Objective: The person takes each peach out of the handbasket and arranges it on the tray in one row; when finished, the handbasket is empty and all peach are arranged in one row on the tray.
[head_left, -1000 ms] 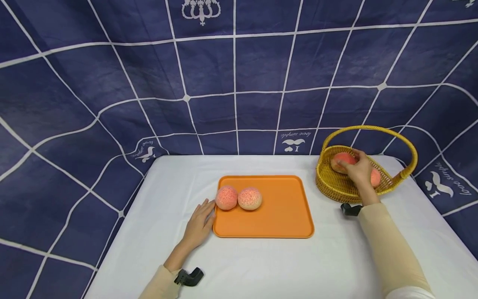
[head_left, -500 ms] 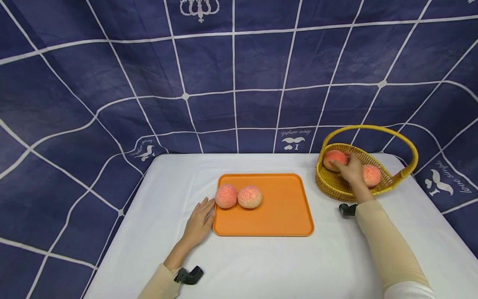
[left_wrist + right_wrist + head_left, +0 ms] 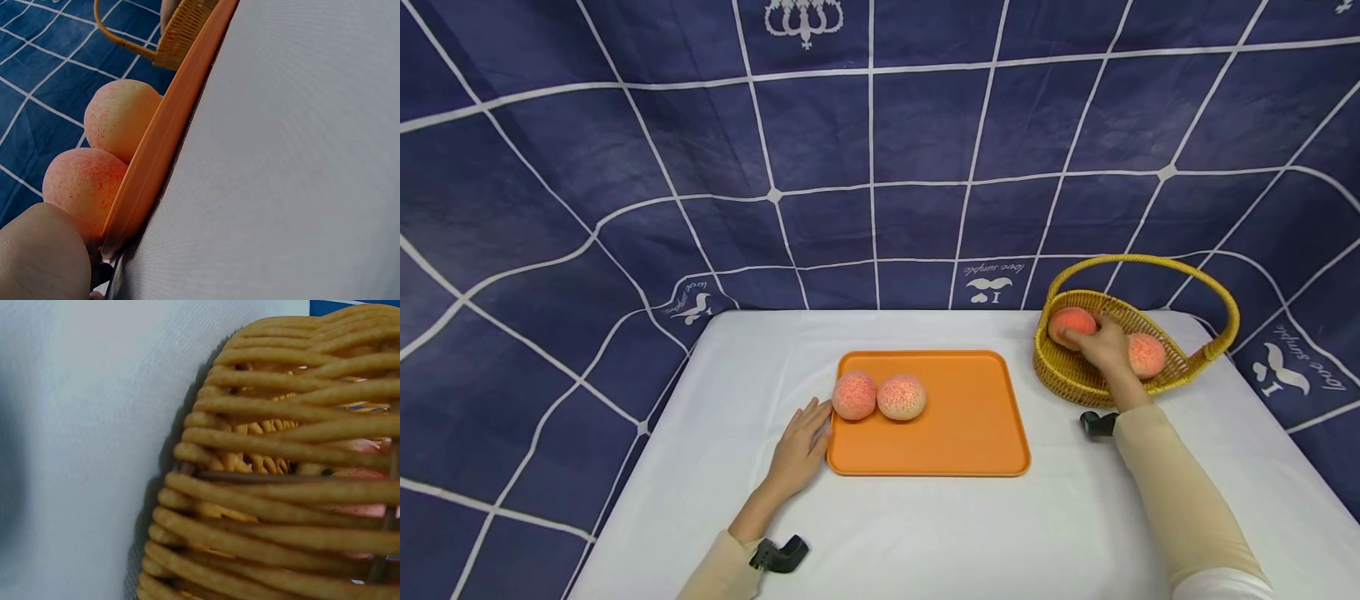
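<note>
While reaching, right hand (image 3: 1105, 343) grips peach (image 3: 1070, 322), basket (image 3: 1180, 371)

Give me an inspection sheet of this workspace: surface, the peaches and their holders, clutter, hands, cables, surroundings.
Surface: table under a white cloth.
Job's things: two peaches side by side on the orange tray; two more peaches in the wicker basket.
Clutter: nothing seen.
Hands: left hand flat on the table at the tray's left edge; right hand in the basket, fingers on the left peach there, grip not yet clear.
Cables: nothing seen; black wrist mounts only.
Surroundings: navy cloth with white grid lines behind and at both sides.
</note>
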`<state>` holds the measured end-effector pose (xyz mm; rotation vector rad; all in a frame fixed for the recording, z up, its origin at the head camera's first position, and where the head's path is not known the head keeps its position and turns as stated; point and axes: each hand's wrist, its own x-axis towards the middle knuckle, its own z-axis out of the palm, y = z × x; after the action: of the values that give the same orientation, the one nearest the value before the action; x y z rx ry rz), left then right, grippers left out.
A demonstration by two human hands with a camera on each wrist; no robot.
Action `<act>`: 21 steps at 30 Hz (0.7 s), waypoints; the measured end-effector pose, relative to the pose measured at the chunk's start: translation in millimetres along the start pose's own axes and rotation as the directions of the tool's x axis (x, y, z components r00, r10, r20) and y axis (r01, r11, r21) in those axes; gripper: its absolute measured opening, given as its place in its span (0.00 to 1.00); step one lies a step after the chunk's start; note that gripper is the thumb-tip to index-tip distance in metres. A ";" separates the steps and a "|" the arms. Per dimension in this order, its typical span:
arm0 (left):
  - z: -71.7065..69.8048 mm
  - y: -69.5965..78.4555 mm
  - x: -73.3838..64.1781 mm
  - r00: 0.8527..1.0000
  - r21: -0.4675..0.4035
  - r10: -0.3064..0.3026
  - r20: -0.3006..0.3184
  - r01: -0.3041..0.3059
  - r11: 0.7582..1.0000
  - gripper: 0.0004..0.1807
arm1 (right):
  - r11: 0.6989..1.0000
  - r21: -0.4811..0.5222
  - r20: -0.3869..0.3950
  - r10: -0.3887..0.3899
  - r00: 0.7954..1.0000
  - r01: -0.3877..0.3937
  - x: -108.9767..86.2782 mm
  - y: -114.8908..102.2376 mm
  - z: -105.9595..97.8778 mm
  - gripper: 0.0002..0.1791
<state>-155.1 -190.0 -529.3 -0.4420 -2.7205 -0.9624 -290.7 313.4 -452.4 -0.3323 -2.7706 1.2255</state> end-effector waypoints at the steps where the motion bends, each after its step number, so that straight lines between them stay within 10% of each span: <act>1: 0.0 0.1 0.1 1.000 0.002 -0.001 0.001 0.001 1.000 0.24 | 1.000 0.000 -0.003 0.009 1.000 -0.009 -0.2 -0.2 -0.4 0.47; 21: -1.0 0.9 -1.1 1.000 0.002 0.009 0.000 -0.009 1.000 0.24 | 0.994 0.071 -0.163 -0.066 0.984 0.078 -48.2 -23.6 -18.1 0.48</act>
<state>-153.7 -190.1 -528.3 -0.4535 -2.7167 -0.9567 -244.5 299.7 -422.6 -0.3063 -2.5689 1.2276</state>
